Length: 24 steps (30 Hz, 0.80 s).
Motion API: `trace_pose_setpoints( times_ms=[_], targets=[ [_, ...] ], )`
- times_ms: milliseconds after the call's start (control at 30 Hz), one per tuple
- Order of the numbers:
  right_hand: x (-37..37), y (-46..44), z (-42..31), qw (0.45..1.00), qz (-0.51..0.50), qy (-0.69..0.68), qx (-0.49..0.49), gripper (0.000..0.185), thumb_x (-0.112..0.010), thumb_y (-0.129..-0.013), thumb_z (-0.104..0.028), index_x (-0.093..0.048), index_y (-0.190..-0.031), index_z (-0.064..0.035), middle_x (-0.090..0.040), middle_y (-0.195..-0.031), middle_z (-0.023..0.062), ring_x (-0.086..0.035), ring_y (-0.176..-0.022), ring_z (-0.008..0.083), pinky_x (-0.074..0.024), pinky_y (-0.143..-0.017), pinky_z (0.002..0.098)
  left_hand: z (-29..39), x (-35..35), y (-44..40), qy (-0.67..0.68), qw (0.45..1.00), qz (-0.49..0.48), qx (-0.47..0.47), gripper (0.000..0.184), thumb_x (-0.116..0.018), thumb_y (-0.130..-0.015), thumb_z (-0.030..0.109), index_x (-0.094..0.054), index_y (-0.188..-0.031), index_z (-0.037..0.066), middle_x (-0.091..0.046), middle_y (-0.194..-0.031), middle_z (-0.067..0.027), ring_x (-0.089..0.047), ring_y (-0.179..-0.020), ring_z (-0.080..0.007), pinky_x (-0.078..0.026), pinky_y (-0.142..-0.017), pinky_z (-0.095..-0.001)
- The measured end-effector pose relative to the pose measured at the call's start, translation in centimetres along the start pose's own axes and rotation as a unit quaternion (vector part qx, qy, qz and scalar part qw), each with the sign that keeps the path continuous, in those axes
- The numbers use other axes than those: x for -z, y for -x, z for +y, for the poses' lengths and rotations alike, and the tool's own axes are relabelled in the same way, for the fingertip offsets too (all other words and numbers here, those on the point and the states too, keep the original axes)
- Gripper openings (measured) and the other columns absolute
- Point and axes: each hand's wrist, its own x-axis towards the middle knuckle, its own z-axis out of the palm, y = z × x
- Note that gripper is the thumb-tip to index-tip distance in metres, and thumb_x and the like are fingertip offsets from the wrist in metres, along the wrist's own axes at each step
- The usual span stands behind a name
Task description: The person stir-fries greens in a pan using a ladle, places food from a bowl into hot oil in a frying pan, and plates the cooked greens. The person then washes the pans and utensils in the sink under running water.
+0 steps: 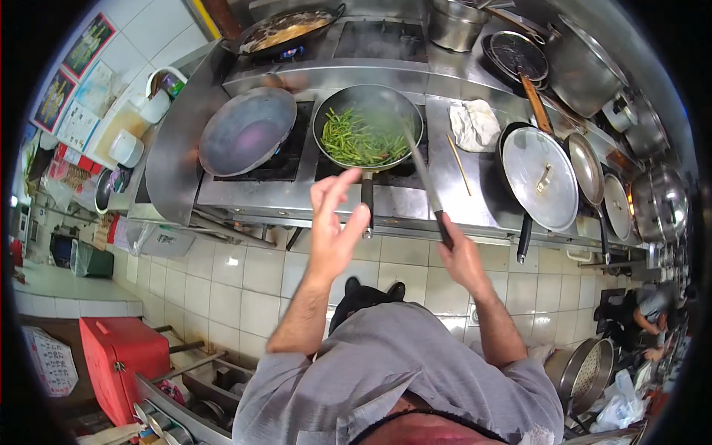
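Steaming thin green vegetable pieces, which look like green beans (363, 141), lie in a frying pan (331, 105) on the stove. My left hand (334, 226) is raised near the pan's black handle (368, 200), fingers apart and holding nothing. Whether it touches that handle I cannot tell. In my right hand (461, 256) is a long metal cooking utensil (426, 172), gripped by its black end. It slants up to the pan's right rim, and the shape of its tip is unclear.
Left of the pan stands an empty wok (248, 133); behind it, another wok (289, 31) holds brown liquid over a flame. A white cloth (475, 124), a thin stick (458, 165) and a lidded pan (539, 178) are to the right. A person (649, 311) is at far right.
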Motion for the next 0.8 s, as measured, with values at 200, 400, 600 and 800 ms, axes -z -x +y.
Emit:
trace_pose_setpoints(
  times_ms=[200, 400, 600, 800],
  targets=[
    [1.9, 5.3, -5.6, 0.996, -0.079, -0.022, -0.024, 0.057, -0.06, -0.077, -0.005, -0.039, -0.13, -0.0077, -0.055, -0.073, 0.0198, -0.051, -0.061, 0.0257, -0.0445, -0.063, 0.0326, -13.3, -2.0, 3.2, 0.219, 0.892, 0.083, 0.388, 0.042, -0.063, -0.081, 0.03, -0.049, -0.112, 0.006, -0.048, -0.099, -0.0077, -0.049, -0.083, -0.0168, -0.042, -0.077, -0.0306],
    [3.6, 7.0, -7.6, 0.972, -0.083, -0.044, -0.217, 0.056, -0.06, -0.078, -0.008, -0.041, -0.13, -0.0111, -0.049, -0.06, 0.0049, -0.044, -0.049, 0.0096, -0.0424, -0.048, 0.0276, -17.6, -3.9, 1.6, 0.355, 0.812, -0.054, 0.46, 0.02, -0.063, -0.079, 0.023, -0.049, -0.075, 0.009, -0.047, -0.057, 0.0011, -0.042, -0.042, -0.0098, -0.035, -0.035, -0.0258],
    [-4.2, 8.0, -8.4, 0.993, -0.015, 0.005, -0.113, 0.056, -0.059, -0.078, -0.007, -0.04, -0.13, -0.008, -0.057, -0.072, 0.0139, -0.052, -0.057, 0.0149, -0.0452, -0.056, 0.0304, -11.0, -5.2, 6.1, 0.318, 0.815, -0.026, 0.483, 0.021, -0.057, -0.074, 0.011, -0.045, -0.058, 0.007, -0.04, -0.047, 0.0003, -0.038, -0.034, -0.011, -0.032, -0.03, -0.0275],
    [-2.2, 9.7, -7.4, 0.995, -0.006, 0.037, -0.097, 0.057, -0.059, -0.077, -0.007, -0.039, -0.131, -0.0089, -0.053, -0.064, 0.0115, -0.051, -0.054, 0.0147, -0.0436, -0.052, 0.0316, -16.6, -3.9, 2.0, 0.312, 0.849, -0.077, 0.42, 0.015, -0.055, -0.073, 0.006, -0.046, -0.06, 0.008, -0.043, -0.048, 0.0003, -0.04, -0.035, -0.0104, -0.032, -0.03, -0.0282]
  ],
)
